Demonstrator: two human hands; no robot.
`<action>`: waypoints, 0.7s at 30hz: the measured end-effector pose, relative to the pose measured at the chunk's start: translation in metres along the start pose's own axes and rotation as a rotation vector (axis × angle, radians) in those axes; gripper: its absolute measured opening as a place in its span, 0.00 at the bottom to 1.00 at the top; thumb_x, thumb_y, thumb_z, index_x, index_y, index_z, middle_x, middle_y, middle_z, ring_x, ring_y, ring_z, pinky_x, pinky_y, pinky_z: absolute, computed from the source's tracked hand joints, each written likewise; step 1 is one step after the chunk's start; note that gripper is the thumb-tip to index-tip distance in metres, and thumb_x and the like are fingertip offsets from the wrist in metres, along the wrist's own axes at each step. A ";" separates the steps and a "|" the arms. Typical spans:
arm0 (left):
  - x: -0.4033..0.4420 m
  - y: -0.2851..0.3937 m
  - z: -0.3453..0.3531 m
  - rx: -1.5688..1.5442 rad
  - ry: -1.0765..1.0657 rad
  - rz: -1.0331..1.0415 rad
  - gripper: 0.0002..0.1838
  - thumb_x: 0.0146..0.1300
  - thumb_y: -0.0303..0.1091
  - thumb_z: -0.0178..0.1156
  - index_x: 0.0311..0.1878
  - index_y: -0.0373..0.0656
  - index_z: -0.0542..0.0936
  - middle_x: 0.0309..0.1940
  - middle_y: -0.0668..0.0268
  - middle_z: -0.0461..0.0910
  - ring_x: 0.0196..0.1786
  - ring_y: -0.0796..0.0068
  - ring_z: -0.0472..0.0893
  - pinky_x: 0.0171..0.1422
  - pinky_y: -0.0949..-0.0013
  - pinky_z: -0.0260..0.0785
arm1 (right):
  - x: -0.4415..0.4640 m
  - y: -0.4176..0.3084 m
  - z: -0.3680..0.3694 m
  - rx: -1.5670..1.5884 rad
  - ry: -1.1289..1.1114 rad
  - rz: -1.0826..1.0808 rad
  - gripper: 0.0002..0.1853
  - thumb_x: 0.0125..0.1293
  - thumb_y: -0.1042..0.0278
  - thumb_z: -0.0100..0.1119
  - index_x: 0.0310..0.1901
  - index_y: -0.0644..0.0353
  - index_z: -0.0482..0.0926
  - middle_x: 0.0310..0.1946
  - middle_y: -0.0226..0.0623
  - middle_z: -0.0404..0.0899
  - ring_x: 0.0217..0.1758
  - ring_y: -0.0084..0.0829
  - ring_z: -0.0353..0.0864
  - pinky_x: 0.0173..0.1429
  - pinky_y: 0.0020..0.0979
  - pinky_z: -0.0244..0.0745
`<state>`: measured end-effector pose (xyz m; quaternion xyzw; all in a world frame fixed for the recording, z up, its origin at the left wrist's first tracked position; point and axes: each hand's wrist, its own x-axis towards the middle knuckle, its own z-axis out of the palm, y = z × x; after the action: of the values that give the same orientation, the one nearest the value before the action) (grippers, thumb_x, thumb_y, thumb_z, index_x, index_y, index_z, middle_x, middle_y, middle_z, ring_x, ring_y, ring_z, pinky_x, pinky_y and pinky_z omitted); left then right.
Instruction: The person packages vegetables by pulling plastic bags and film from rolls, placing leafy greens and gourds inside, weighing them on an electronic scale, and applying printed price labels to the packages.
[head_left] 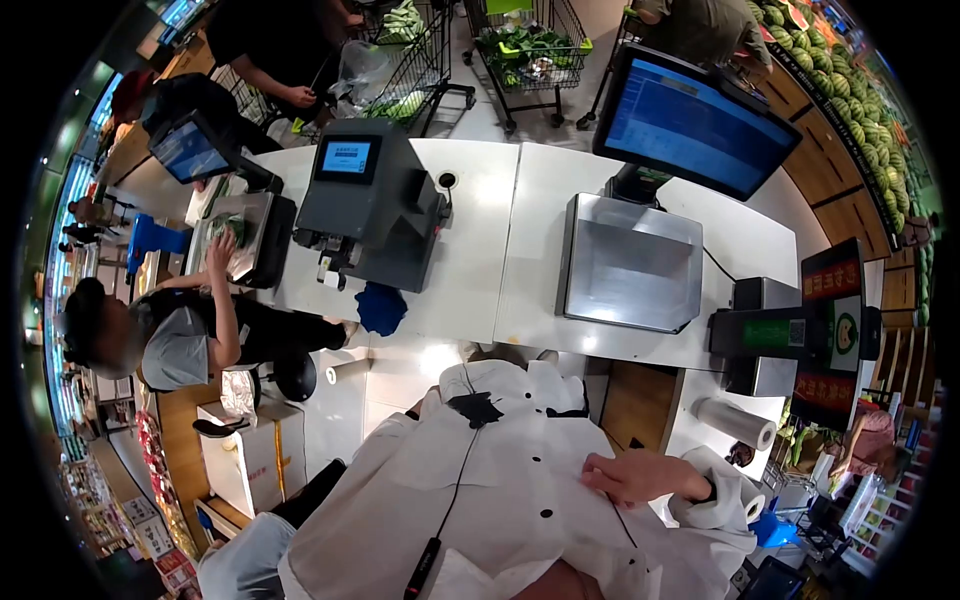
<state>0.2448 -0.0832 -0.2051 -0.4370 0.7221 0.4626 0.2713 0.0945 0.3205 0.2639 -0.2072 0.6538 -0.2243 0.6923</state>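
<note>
- Holds the right hand (635, 478) at near right, over the front of the white shirt (500, 470), fingers curled; cannot tell how far open, or whether any cloth is pinched.
- Cannot tell the finger state of the left hand, out of view.
- Wears the white shirt at near centre, with a black cord (458, 482) down its front.
- Faces a white counter (470, 290), with a metal scale (635, 262) right of centre, a tilted monitor (695, 120) beyond it and a grey printer (375, 205) to the left.
- Has a co-worker (180, 345) at left, reaching to a bagged green item (226, 228).
</note>
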 end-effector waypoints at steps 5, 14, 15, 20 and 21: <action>-0.002 0.015 -0.002 0.011 -0.001 0.013 0.29 0.61 0.51 0.57 0.52 0.33 0.74 0.46 0.41 0.78 0.49 0.43 0.78 0.52 0.52 0.71 | -0.008 0.037 0.010 0.306 0.198 -0.290 0.12 0.72 0.63 0.45 0.50 0.59 0.71 0.23 0.35 0.76 0.23 0.25 0.76 0.30 0.28 0.69; -0.001 0.040 0.007 0.055 -0.005 0.071 0.28 0.61 0.50 0.57 0.52 0.33 0.74 0.46 0.42 0.78 0.49 0.44 0.79 0.52 0.52 0.71 | -0.135 -0.007 -0.011 0.209 1.197 -0.593 0.16 0.62 0.80 0.49 0.51 0.71 0.76 0.32 0.43 0.76 0.29 0.25 0.78 0.31 0.22 0.70; -0.003 0.041 0.007 0.054 0.001 0.074 0.28 0.61 0.50 0.57 0.52 0.33 0.74 0.46 0.42 0.78 0.49 0.44 0.79 0.52 0.52 0.71 | -0.162 -0.002 -0.009 -0.066 1.135 -0.716 0.16 0.61 0.80 0.50 0.50 0.73 0.76 0.37 0.46 0.76 0.32 0.26 0.79 0.33 0.22 0.71; -0.013 0.046 0.016 0.049 0.014 0.088 0.27 0.61 0.50 0.57 0.52 0.33 0.74 0.45 0.42 0.78 0.48 0.45 0.79 0.51 0.53 0.72 | -0.222 -0.010 -0.011 -0.247 0.821 -1.633 0.13 0.64 0.77 0.49 0.48 0.70 0.77 0.39 0.42 0.78 0.37 0.29 0.80 0.39 0.25 0.74; -0.014 0.045 0.019 0.048 0.015 0.086 0.27 0.61 0.50 0.57 0.52 0.33 0.74 0.45 0.42 0.78 0.48 0.45 0.79 0.51 0.53 0.72 | -0.225 -0.015 -0.014 -0.247 0.710 -1.775 0.13 0.64 0.77 0.49 0.48 0.70 0.77 0.39 0.42 0.78 0.37 0.29 0.80 0.40 0.26 0.74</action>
<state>0.2117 -0.0519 -0.1826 -0.4024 0.7530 0.4532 0.2563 0.0700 0.4393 0.4542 -0.6176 0.4492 -0.6456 0.0057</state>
